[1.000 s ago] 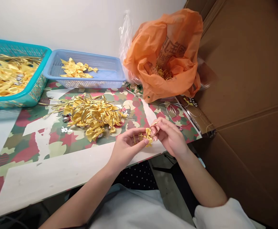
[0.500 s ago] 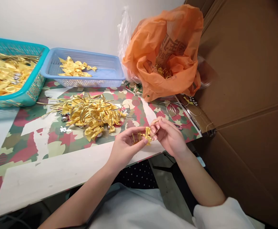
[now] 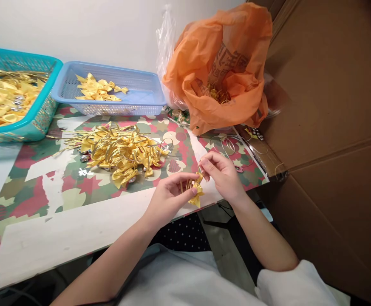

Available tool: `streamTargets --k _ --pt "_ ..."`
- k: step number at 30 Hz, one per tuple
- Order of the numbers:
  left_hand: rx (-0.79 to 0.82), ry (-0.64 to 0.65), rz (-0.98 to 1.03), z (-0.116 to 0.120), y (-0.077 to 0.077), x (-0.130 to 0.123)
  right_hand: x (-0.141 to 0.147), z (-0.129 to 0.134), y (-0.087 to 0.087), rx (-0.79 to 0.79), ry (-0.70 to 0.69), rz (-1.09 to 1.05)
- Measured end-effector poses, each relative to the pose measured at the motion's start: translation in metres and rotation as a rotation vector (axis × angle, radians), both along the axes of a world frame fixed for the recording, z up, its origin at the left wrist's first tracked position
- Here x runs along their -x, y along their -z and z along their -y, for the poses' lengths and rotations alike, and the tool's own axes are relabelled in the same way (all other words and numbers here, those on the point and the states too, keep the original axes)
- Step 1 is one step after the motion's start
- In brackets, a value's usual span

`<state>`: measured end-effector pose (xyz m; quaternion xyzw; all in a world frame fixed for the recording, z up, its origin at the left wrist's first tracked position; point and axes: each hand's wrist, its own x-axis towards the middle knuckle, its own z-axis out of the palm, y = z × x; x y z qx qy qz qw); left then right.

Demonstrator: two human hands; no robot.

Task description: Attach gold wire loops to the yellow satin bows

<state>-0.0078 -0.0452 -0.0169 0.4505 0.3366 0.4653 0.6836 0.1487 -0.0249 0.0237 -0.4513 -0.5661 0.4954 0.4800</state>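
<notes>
Near the table's front edge, my left hand (image 3: pixel 172 195) pinches a yellow ribbon bow (image 3: pixel 197 196) between thumb and fingers, with gold wire strands showing beside it. Close at its right, my right hand (image 3: pixel 219 172) has thumb and index finger pressed together just above the bow; whatever small piece lies between those fingertips is too small to make out. A pile of yellow bows with gold ties (image 3: pixel 121 148) and some silver bells lies on the patterned table to the left of my hands.
A teal basket (image 3: pixel 41 114) of yellow bows stands far left, beside a blue basket (image 3: pixel 109 107) holding more bows. An orange plastic bag (image 3: pixel 201 110) stands open at the back. Loose wire (image 3: pixel 228 146) lies behind my right hand. Cardboard (image 3: pixel 325 97) rises at the right.
The bow in my left hand has turned, and more of its ribbon now hangs below my thumb. My right hand has shifted slightly left and up, its fingers turned differently.
</notes>
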Motion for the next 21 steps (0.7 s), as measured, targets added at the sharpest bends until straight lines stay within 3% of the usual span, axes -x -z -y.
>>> streamTargets --k 9,21 --pt "0.054 0.04 0.097 0.0009 -0.0013 0.0007 -0.0024 -0.0065 -0.0052 0.164 -0.046 -0.066" --pt "0.072 0.062 0.129 0.0007 -0.0019 0.0005 -0.0059 -0.0017 -0.0052 0.201 -0.073 -0.125"
